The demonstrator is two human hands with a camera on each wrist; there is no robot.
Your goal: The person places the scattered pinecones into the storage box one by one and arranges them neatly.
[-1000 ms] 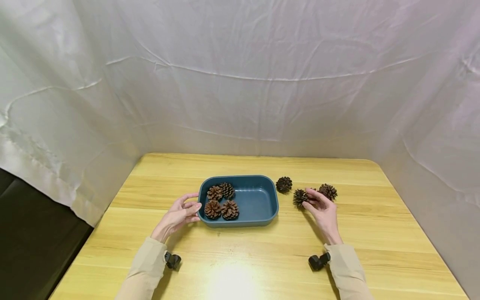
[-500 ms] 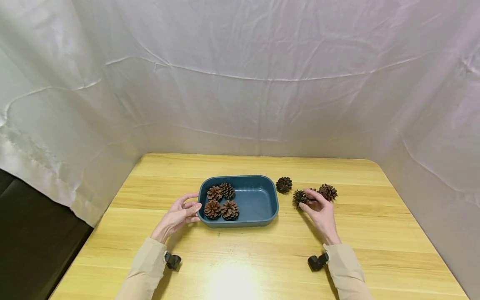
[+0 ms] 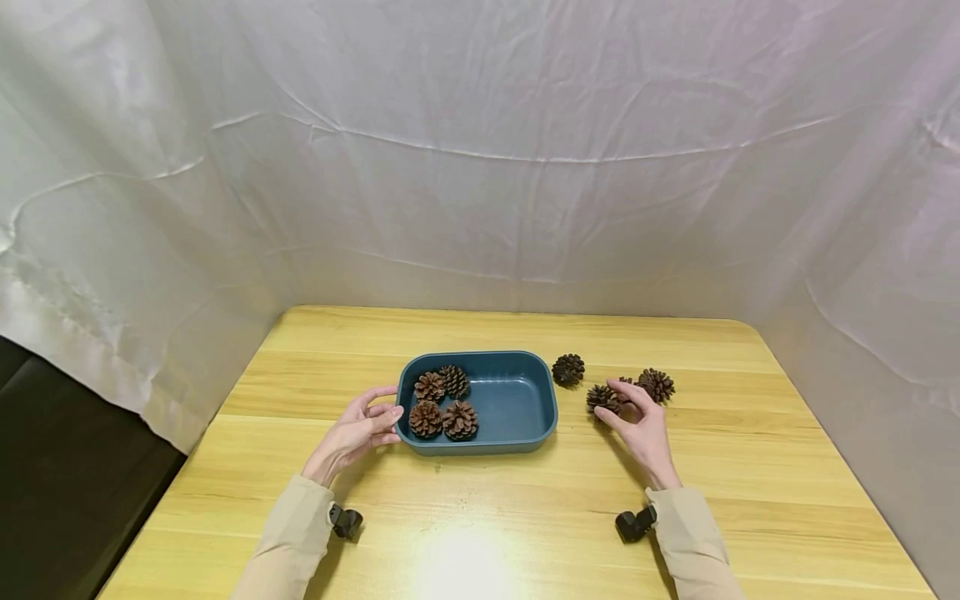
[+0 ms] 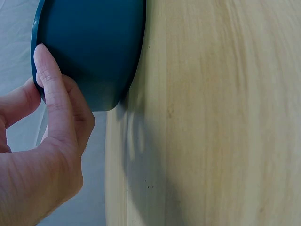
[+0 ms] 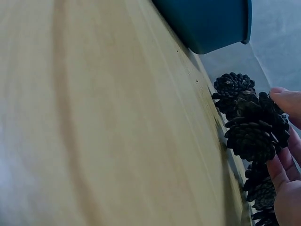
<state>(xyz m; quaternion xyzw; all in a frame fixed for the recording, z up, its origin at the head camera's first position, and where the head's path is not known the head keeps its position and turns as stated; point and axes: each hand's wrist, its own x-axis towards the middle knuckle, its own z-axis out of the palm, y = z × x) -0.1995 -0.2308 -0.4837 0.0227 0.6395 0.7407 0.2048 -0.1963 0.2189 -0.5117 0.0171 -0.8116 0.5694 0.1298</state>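
Head view: the thumb of the right hand (image 3: 645, 429) has come further round the near side of a pine cone (image 3: 602, 402), so the pinch seems surer. Loose cones (image 3: 567, 369) lie on either side of this grip. Well to its left, the left hand (image 3: 362, 427) grips the blue bin (image 3: 495, 447), four cones (image 3: 460, 420) at that end. Left wrist: those fingers clasp the bin's wall. Right wrist: the pinched cone looks dark, rounded, scales spread; whether it touches the table (image 5: 117, 117), I can't tell.
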